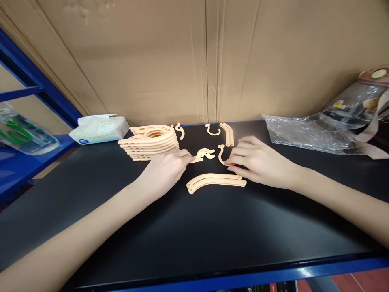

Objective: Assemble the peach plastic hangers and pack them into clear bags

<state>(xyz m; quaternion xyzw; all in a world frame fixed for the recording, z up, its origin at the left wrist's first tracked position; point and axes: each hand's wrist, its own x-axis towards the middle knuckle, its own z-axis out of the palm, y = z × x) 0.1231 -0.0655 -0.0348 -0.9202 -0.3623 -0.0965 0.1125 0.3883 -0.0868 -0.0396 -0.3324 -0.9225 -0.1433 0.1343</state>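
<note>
My left hand [170, 168] pinches a small cream curved connector piece [204, 154] with two forked ends, close to the black tabletop. In my right hand [258, 162], the thumb and fingers close on a cream hanger hook [222, 156], its head turned away from me. A narrow gap lies between the two parts. Just in front of them rest two curved hanger arms [215, 181] side by side. Farther back are another hook [212, 130], two more hanger arms [227, 134] and a small curved piece [180, 130].
A stack of cream folding hangers [148, 144] stands beyond my left hand. Behind it is a tissue pack [100, 129]. A clear plastic bag [304, 134] and a transparent bottle [352, 101] are at the right. Cardboard [146, 61] walls the back; a blue shelf frame [45, 97] borders the left.
</note>
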